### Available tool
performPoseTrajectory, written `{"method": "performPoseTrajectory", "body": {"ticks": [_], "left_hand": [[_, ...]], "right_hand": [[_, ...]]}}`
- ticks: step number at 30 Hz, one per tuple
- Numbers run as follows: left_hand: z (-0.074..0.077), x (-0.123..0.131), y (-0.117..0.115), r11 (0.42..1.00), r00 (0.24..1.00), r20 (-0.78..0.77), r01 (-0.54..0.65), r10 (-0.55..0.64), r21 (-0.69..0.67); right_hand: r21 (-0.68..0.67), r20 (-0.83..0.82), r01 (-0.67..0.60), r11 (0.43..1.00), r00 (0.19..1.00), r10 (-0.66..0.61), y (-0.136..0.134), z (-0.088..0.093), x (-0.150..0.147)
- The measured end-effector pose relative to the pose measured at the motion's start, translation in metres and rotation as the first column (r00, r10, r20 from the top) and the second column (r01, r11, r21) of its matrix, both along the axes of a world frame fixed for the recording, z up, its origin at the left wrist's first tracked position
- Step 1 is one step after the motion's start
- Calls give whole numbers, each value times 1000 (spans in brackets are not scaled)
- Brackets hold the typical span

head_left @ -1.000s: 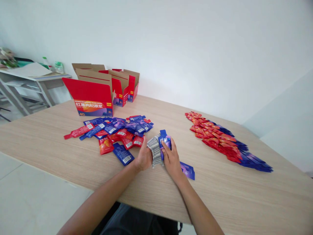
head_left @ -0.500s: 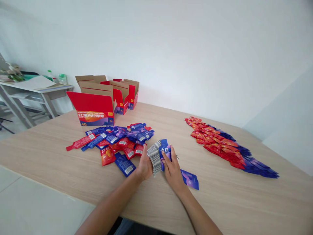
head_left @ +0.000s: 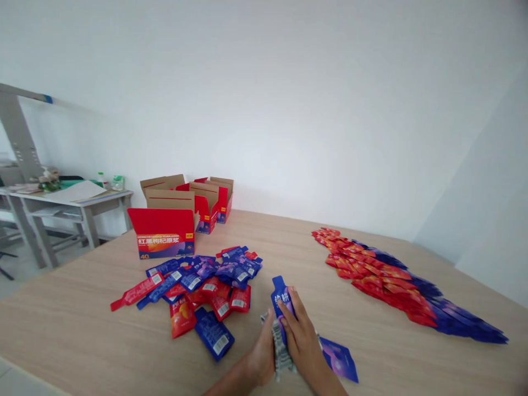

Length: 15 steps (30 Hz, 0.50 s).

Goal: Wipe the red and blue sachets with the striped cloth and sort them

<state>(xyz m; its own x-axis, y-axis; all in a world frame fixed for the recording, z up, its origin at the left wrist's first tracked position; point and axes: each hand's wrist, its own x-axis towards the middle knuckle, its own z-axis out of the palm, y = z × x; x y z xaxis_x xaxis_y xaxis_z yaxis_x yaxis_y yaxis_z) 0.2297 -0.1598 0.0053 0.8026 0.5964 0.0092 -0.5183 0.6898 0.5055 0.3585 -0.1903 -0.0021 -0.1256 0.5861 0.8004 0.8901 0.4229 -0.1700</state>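
Note:
A blue pouch (head_left: 281,300) with a narrow neck and white lettering stands between my two hands, its neck pointing up and away from me. My right hand (head_left: 303,338) presses on its printed face with the fingers laid along it. A grey striped cloth (head_left: 282,352) is bunched behind and below the pouch, and my left hand (head_left: 263,352) is closed around the cloth. Part of the pouch is hidden by my right fingers. Beside my right wrist, another blue pouch (head_left: 340,360) lies flat on the wooden table (head_left: 264,253).
Loose red and blue pouches (head_left: 206,291) are heaped to the left of my hands. Behind them stand several open red cartons (head_left: 165,234). Overlapping rows of red and blue pouches (head_left: 396,280) stretch across the right side. A grey desk (head_left: 78,201) stands beyond the table at the left.
The view has tilted upward, so the table's things sit lower. My hands have come closer together around the pouch, and the cloth has slipped lower behind it.

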Motion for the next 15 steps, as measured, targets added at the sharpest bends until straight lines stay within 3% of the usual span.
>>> {"method": "performPoseTrajectory", "body": {"ticks": [4,8,11,15], "left_hand": [[3,-4,8,1000,997,68,19,-21,21],[14,-14,23,995,995,77,-65,70,-72],[22,-20,31,983,991,59,-112,122,-146],[25,-22,34,983,990,74,-110,122,-148]], "right_hand": [[-11,4,42,999,999,-42,6,-9,-1],[18,52,22,1000,998,-23,12,-18,-1],[23,76,-1,1000,997,-1,14,-20,-2],[40,76,-6,999,997,3,13,-18,-5]]}}
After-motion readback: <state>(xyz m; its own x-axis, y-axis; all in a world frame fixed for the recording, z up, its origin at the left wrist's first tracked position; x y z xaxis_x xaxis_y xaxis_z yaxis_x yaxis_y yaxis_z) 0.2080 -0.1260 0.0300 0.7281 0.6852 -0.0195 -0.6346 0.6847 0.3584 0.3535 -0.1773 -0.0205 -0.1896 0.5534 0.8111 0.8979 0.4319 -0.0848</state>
